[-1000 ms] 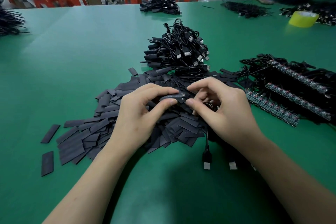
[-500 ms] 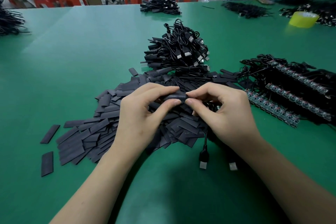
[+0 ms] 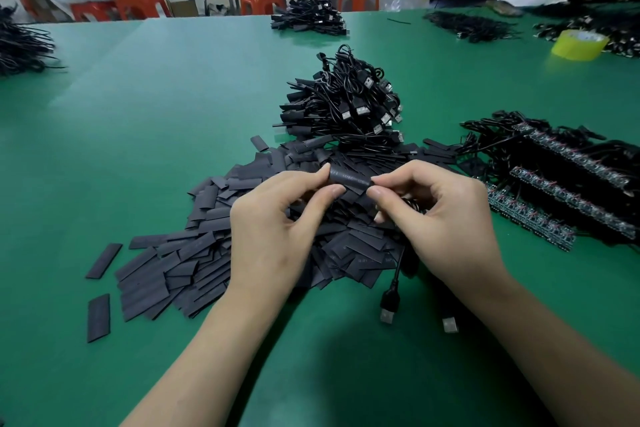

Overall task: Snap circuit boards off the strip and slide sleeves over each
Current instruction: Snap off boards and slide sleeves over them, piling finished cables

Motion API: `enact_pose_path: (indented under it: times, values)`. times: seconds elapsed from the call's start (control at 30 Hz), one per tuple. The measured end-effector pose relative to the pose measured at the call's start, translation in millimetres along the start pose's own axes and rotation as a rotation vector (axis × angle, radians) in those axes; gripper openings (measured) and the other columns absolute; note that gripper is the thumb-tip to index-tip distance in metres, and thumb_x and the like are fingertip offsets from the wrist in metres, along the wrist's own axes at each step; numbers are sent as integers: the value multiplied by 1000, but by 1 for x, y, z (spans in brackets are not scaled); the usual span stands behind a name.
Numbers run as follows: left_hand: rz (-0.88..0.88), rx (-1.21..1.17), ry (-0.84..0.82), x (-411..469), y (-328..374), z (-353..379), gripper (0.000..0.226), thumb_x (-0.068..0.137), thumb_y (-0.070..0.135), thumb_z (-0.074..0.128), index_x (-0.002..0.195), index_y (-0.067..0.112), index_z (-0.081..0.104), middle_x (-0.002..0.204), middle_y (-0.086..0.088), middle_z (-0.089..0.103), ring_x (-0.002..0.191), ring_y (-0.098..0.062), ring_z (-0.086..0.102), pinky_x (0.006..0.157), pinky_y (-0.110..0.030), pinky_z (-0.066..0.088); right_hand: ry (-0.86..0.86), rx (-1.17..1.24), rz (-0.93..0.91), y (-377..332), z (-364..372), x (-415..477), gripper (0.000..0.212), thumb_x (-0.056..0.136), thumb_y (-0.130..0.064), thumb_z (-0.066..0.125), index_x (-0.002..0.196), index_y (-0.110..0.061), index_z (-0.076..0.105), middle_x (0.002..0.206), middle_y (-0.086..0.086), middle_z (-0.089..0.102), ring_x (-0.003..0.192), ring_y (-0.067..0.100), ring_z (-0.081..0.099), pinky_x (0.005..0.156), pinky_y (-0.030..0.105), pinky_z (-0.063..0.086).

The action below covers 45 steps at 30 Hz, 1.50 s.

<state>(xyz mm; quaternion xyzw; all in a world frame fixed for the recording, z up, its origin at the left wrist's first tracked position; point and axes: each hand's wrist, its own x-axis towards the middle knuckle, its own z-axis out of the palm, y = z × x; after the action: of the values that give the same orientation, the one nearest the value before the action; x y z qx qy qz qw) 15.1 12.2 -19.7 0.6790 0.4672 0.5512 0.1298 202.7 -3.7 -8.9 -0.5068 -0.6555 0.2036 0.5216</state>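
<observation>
A black sleeve (image 3: pixel 349 179) is held between both hands above a heap of flat black sleeves (image 3: pixel 207 246). My left hand (image 3: pixel 273 236) pinches its left end between thumb and forefinger. My right hand (image 3: pixel 440 222) pinches the right end, and a black USB cable (image 3: pixel 389 302) hangs down from under that hand. The board inside the sleeve is hidden. Strips of circuit boards (image 3: pixel 540 222) with wires lie to the right.
A pile of finished USB cables (image 3: pixel 349 104) sits behind the sleeve heap. More cable bundles (image 3: pixel 308 19) lie at the far edge of the green table (image 3: pixel 138 107) and at the far left. A yellow tape roll (image 3: pixel 578 44) and other people's arms are at the back right.
Both hands have lifted the sleeve slightly higher and away from me. The exposed board tip seen earlier is now covered by the sleeve. The cable plug has shifted a little.
</observation>
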Motion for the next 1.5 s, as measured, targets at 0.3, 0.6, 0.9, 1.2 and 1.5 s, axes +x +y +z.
enact_pose_path:
  times: [0.3, 0.6, 0.9, 1.2, 1.5]
  values:
    - [-105, -17, -71, -2, -7, 3, 27, 93, 41, 68, 116, 31, 77, 101, 26, 73, 85, -3, 68, 76, -17, 52, 81, -210, 41, -41, -10, 100, 7, 90, -16, 75, 84, -18, 77, 67, -6, 72, 56, 5, 71, 59, 18, 56]
    - [-121, -29, -135, -3, -11, 4, 29, 94, 49, 64, 114, 34, 78, 101, 23, 75, 87, 6, 65, 80, -15, 49, -86, -661, 24, -41, 57, 256, 28, 94, -28, 71, 105, -3, 74, 101, 11, 74, 89, 22, 69, 89, 37, 58]
    - [-134, -20, -146, -3, -12, 4, 22, 95, 42, 67, 113, 34, 78, 99, 23, 75, 83, 10, 62, 76, -12, 46, -87, -647, -24, -25, 14, 143, 14, 95, -26, 63, 97, -20, 76, 91, -5, 72, 86, 15, 65, 77, 27, 49]
    - [-146, 6, -179, -2, -7, 2, 20, 95, 38, 68, 111, 33, 79, 95, 23, 75, 82, 1, 65, 73, -13, 47, -407, -996, 477, 8, -50, 47, 45, 89, -53, 71, 88, -8, 70, 83, 7, 68, 81, 29, 66, 78, 41, 58]
    - [-136, -16, -241, -3, -8, 2, 16, 95, 33, 71, 109, 35, 79, 95, 27, 75, 84, -4, 67, 71, -13, 47, -308, -613, 437, 10, -50, 43, 18, 83, -30, 84, 80, -24, 67, 72, -9, 68, 66, 6, 61, 61, 27, 45]
